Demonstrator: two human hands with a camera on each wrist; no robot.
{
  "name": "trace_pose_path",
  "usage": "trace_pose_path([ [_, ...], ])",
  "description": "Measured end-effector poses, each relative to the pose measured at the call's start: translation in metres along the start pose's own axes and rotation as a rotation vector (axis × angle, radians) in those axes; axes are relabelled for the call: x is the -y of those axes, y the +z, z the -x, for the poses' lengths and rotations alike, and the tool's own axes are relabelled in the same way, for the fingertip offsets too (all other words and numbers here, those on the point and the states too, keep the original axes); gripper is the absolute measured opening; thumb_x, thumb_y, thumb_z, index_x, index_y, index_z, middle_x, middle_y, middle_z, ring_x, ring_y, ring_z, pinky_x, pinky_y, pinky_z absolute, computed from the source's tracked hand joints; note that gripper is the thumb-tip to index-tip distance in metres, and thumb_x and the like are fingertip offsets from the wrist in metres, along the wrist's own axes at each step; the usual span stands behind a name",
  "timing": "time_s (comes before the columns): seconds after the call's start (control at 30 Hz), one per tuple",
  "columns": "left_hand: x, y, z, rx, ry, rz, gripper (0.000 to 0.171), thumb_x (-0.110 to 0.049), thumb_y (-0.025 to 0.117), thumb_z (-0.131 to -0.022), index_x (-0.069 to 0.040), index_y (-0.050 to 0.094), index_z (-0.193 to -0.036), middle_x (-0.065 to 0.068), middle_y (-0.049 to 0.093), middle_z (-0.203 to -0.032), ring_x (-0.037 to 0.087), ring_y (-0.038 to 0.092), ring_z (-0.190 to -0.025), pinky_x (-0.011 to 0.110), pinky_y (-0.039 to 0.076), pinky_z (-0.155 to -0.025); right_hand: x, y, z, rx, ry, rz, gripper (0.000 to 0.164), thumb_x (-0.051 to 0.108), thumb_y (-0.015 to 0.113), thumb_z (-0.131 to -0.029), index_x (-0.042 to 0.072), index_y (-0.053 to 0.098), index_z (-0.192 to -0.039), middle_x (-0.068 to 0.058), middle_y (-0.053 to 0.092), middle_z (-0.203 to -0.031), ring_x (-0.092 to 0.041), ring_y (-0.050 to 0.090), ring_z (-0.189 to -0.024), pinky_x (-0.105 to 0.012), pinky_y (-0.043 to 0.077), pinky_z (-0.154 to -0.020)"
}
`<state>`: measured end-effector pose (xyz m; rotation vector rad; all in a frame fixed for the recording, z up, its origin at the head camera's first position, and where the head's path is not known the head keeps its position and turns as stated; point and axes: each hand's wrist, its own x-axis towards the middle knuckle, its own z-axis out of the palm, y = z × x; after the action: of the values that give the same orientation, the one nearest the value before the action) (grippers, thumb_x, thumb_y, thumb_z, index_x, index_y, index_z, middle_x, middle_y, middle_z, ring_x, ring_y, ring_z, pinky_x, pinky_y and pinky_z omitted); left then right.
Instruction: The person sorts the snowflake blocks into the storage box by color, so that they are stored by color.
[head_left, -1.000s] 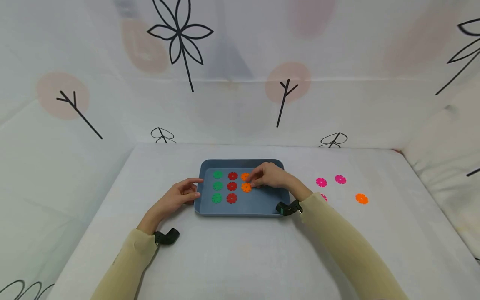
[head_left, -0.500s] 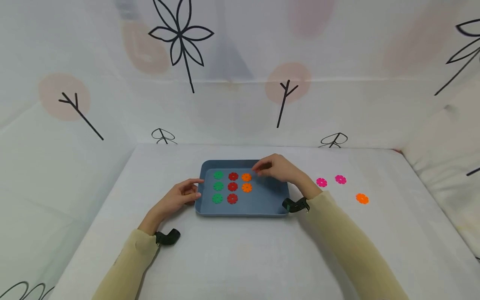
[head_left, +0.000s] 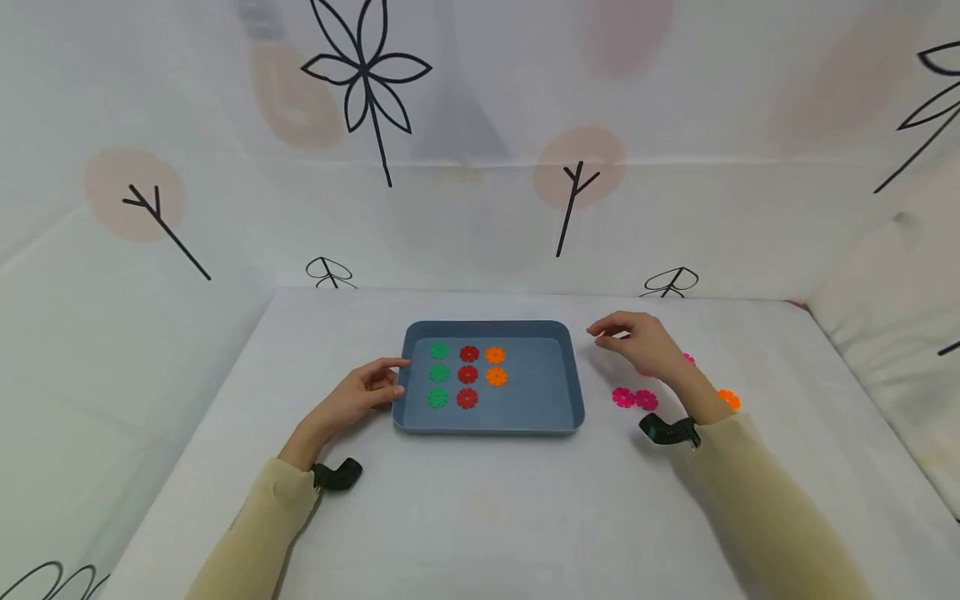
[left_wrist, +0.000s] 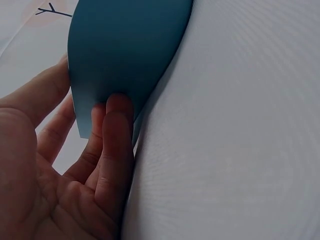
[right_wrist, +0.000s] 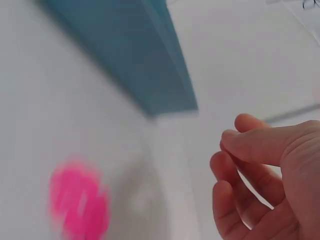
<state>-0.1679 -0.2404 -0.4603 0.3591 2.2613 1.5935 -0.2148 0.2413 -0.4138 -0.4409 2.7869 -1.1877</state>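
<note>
A shallow blue-grey tray [head_left: 540,392] bears notched flower-shaped discs in columns: three green discs [head_left: 438,373], three red discs [head_left: 468,375] and two orange discs [head_left: 496,377]. At its left side my left hand [head_left: 358,393] holds the rim, its fingers against the outer wall in the left wrist view. My right hand [head_left: 637,340] is raised just off the tray's right edge. Its fingers are loosely bent, thumb near the fingertips, and nothing shows between them. Pink discs [head_left: 623,397] lie on the table below it, two of them side by side.
Partly behind the right hand and wrist are more pink discs [head_left: 689,359] and one orange disc [head_left: 729,400]. All rest on a white-covered table [head_left: 480,508]. A patterned white cloth [head_left: 465,225] rises behind and at the sides.
My right hand has left the orange discs, lifted, and travelled right, out of the tray to above the table. The left hand stays at the tray's left edge.
</note>
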Motion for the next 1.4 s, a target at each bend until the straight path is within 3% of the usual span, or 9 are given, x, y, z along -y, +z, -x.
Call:
trace_pose_path([
  [0.2, -0.001, 0.0, 0.001, 0.011, 0.014, 0.014, 0.052, -0.022, 0.067, -0.098, -0.004, 0.049, -0.143, 0.011, 0.056, -0.101, 0.019, 0.058, -0.083, 0.03, 0.053, -0.074, -0.031, -0.024, 0.041, -0.081, 0.068, 0.096, 0.022, 0.014, 0.066, -0.097, 0.006, 0.07, -0.117, -0.015, 0.066, -0.113, -0.033, 0.06, -0.102, -0.039, 0.053, -0.081],
  [0.43, -0.002, 0.0, 0.001, 0.019, 0.019, 0.026, 0.051, -0.021, 0.067, -0.098, -0.006, 0.049, -0.143, 0.012, 0.055, -0.102, 0.017, 0.057, -0.083, 0.03, 0.053, -0.074, -0.059, -0.052, 0.087, -0.159, 0.165, 0.145, 0.027, 0.021, 0.065, -0.098, 0.005, 0.068, -0.118, -0.02, 0.063, -0.117, -0.036, 0.053, -0.106, -0.022, 0.048, -0.072],
  [0.67, 0.0, 0.002, 0.001, 0.013, 0.01, 0.026, 0.052, -0.022, 0.068, -0.097, -0.005, 0.049, -0.143, 0.011, 0.055, -0.102, 0.017, 0.058, -0.083, 0.03, 0.053, -0.074, -0.086, -0.075, 0.117, -0.168, 0.255, 0.174, 0.036, 0.03, 0.062, -0.1, 0.003, 0.066, -0.123, -0.023, 0.06, -0.116, -0.038, 0.05, -0.103, -0.023, 0.046, -0.063],
  [0.83, 0.0, 0.002, 0.001, 0.012, 0.004, 0.023, 0.052, -0.021, 0.067, -0.097, -0.005, 0.049, -0.143, 0.012, 0.055, -0.102, 0.018, 0.057, -0.084, 0.03, 0.053, -0.075, -0.106, -0.08, 0.128, -0.1, 0.315, 0.13, 0.047, 0.038, 0.061, -0.1, 0.001, 0.062, -0.128, -0.025, 0.058, -0.119, -0.034, 0.049, -0.103, -0.024, 0.046, -0.066],
  [1.07, 0.0, 0.003, 0.001, 0.014, 0.011, 0.019, 0.052, -0.021, 0.068, -0.097, -0.005, 0.049, -0.143, 0.012, 0.055, -0.102, 0.018, 0.057, -0.084, 0.029, 0.053, -0.074, -0.126, -0.079, 0.134, -0.067, 0.313, 0.042, 0.052, 0.037, 0.066, -0.097, -0.001, 0.058, -0.132, -0.016, 0.06, -0.121, -0.007, 0.047, -0.095, -0.015, 0.045, -0.072],
  [1.23, -0.002, 0.003, 0.002, 0.004, -0.005, 0.035, 0.053, -0.023, 0.069, -0.096, -0.007, 0.051, -0.142, 0.012, 0.055, -0.102, 0.018, 0.058, -0.083, 0.029, 0.053, -0.074, -0.126, -0.079, 0.135, -0.057, 0.268, -0.025, 0.052, 0.028, 0.073, -0.093, -0.004, 0.058, -0.131, -0.002, 0.06, -0.11, -0.008, 0.049, -0.09, -0.017, 0.046, -0.072],
  [1.4, -0.002, 0.003, 0.002, 0.005, -0.009, 0.032, 0.053, -0.024, 0.07, -0.096, -0.008, 0.051, -0.142, 0.013, 0.055, -0.103, 0.018, 0.058, -0.084, 0.029, 0.053, -0.075, -0.12, -0.074, 0.133, -0.038, 0.27, 0.01, 0.049, 0.027, 0.073, -0.093, -0.003, 0.06, -0.13, -0.012, 0.057, -0.118, -0.013, 0.045, -0.093, -0.017, 0.046, -0.072],
])
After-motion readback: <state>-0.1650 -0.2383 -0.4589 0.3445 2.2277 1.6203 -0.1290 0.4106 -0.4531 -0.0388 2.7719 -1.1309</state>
